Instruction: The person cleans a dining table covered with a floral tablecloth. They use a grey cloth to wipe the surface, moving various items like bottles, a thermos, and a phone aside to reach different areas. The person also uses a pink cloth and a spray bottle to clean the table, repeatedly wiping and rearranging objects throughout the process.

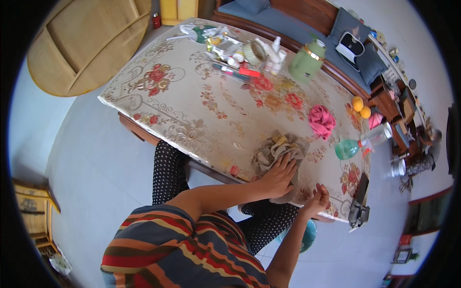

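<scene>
My left hand (280, 176) lies on a crumpled grey-brown cloth (281, 146) near the front edge of the table. Its fingers are stretched out over the near side of the cloth, pressing it onto the flowered tablecloth (187, 103). To its right, my right hand (317, 200) hovers over the table's near edge with curled fingers; nothing shows in them. Beyond the hands lies a bunched pink cloth (321, 122). A clear bottle with a green end (347, 149) rests on its side at the right.
Toward the back stand a green thermos jug (307, 61), a white spray bottle (275, 46) and a tray of small items (228, 67). Two oranges (357, 103) sit at the right edge. A black device (359, 211) is at the near right corner; a teal bucket (309, 236) stands below.
</scene>
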`<state>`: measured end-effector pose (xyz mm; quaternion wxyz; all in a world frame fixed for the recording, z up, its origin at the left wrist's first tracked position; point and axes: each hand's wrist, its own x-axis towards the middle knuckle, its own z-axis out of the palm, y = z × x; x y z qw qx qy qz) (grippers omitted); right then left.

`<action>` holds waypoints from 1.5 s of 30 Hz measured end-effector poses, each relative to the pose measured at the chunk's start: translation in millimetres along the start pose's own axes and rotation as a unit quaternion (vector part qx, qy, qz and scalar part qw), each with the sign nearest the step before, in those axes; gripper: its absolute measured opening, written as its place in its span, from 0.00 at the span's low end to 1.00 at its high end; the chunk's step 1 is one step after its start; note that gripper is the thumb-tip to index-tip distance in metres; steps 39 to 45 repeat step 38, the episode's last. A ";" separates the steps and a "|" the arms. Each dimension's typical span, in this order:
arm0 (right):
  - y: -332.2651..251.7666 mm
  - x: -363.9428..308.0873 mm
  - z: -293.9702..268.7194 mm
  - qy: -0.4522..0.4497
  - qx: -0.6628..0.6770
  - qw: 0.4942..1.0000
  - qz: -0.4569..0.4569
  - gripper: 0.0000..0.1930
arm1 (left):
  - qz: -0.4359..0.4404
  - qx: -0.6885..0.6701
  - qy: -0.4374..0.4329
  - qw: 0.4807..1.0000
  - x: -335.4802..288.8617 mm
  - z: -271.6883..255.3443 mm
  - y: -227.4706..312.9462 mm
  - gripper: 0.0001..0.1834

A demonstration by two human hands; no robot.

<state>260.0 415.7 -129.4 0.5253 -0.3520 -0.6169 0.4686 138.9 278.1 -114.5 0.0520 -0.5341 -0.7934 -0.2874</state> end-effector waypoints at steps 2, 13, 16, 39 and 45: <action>16.6 5.9 -3.9 -0.026 -0.061 0.998 -0.012 0.06 | -0.007 0.000 0.028 1.000 6.4 -7.2 -15.6 0.34; 56.5 -2.6 -2.5 -0.053 -0.269 0.952 -0.134 0.12 | -0.098 0.251 0.080 0.960 -41.4 -126.0 -233.3 0.23; 57.8 -3.4 -0.1 -0.048 -0.254 0.953 -0.159 0.12 | -0.173 0.286 0.116 0.935 -73.9 -165.7 -314.7 0.22; 20.7 -13.2 11.6 -0.057 -0.343 0.912 -0.217 0.09 | -0.545 0.375 0.056 0.748 -223.5 -293.7 -418.1 0.24; 20.7 -13.2 11.6 -0.057 -0.343 0.912 -0.217 0.09 | -0.545 0.375 0.056 0.748 -223.5 -293.7 -418.1 0.24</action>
